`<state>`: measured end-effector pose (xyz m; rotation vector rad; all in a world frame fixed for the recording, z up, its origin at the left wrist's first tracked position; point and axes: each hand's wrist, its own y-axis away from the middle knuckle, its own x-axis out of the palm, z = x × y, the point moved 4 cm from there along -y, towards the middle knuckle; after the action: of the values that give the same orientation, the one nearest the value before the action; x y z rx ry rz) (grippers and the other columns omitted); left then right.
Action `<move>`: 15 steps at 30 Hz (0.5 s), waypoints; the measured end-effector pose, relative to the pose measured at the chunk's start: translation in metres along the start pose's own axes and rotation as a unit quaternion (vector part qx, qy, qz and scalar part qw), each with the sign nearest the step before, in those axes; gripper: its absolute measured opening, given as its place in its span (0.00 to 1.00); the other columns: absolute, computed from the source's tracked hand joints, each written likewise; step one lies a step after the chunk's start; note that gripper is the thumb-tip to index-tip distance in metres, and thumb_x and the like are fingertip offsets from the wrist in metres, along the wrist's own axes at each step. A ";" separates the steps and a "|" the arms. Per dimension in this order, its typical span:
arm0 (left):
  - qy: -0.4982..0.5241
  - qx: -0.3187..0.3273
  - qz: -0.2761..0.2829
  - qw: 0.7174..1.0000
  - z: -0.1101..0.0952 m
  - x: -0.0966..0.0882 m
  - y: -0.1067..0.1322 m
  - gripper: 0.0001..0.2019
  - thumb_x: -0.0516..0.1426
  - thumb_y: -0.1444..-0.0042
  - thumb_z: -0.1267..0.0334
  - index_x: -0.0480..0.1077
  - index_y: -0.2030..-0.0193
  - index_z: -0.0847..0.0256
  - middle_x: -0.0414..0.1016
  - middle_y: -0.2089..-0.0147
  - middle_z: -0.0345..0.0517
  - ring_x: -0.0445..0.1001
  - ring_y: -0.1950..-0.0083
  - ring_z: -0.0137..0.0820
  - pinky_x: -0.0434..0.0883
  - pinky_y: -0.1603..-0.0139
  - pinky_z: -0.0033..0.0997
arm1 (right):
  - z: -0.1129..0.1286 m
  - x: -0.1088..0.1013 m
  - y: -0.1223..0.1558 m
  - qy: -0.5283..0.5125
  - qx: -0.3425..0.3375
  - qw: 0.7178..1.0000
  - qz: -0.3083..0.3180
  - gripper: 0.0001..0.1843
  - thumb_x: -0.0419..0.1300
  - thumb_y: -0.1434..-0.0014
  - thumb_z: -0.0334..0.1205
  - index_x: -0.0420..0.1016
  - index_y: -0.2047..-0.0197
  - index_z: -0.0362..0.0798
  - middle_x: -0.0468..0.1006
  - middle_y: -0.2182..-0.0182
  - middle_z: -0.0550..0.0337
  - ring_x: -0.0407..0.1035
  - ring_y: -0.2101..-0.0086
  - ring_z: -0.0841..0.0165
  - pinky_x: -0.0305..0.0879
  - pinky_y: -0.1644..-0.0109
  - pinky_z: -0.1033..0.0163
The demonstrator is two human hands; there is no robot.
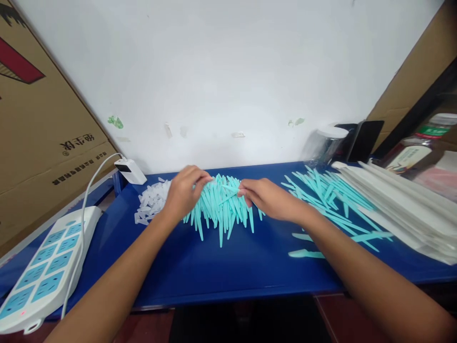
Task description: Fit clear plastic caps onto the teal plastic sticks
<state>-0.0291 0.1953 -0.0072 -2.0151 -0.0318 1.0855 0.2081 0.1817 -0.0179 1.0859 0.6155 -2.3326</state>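
Note:
My right hand (262, 196) is closed in a pinch on one end of a slim turquoise plastic stick (230, 188), held level above a heap. At the stick's other end my left hand (187, 186) pinches a small whitish translucent piece, mostly hidden by the fingers. Below both hands lies the heap of turquoise sticks (217, 209), their narrow ends pointing toward me. Beside my left wrist is a pile of small translucent plastic pieces (152, 202). More turquoise sticks (321, 195) lie scattered past my right forearm, some with a wider, paler end.
The blue table (228, 271) meets a white wall. At left are a power strip (50, 267), a white plugged-in device (130, 170) and a cardboard box (46, 124). At right stand stacked white sheets (400, 214), a lidded clear jar (323, 145), a phone (364, 140) and a bottle (414, 150).

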 end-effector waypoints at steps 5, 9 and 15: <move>-0.265 -0.103 0.022 0.959 0.054 -0.035 -0.003 0.17 0.51 0.30 0.54 0.77 0.61 0.59 0.78 0.60 0.58 0.72 0.54 0.50 0.66 0.57 0.45 | -0.032 -0.013 -0.006 0.091 0.168 0.977 -0.092 0.17 0.50 0.26 0.41 0.73 0.65 0.47 0.82 0.74 0.54 0.71 0.75 0.66 0.59 0.67 0.61; -0.375 -0.189 0.069 0.905 0.086 -0.050 0.004 0.19 0.51 0.32 0.54 0.80 0.61 0.61 0.79 0.61 0.63 0.73 0.56 0.54 0.66 0.61 0.46 | -0.044 -0.008 -0.005 0.127 0.277 0.952 -0.036 0.27 0.52 0.27 0.42 0.70 0.79 0.48 0.80 0.79 0.51 0.71 0.79 0.64 0.62 0.68 0.58; -0.387 -0.263 0.066 0.881 0.122 -0.061 0.015 0.17 0.56 0.38 0.52 0.82 0.62 0.60 0.79 0.65 0.62 0.75 0.60 0.52 0.67 0.62 0.44 | -0.043 -0.003 -0.006 0.174 0.292 0.940 -0.036 0.26 0.54 0.28 0.44 0.74 0.79 0.47 0.80 0.78 0.46 0.75 0.74 0.59 0.65 0.65 0.56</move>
<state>-0.1582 0.2417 -0.0109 -1.8959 -0.6792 2.0884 0.2304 0.2122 -0.0398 1.7902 0.0610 -2.4719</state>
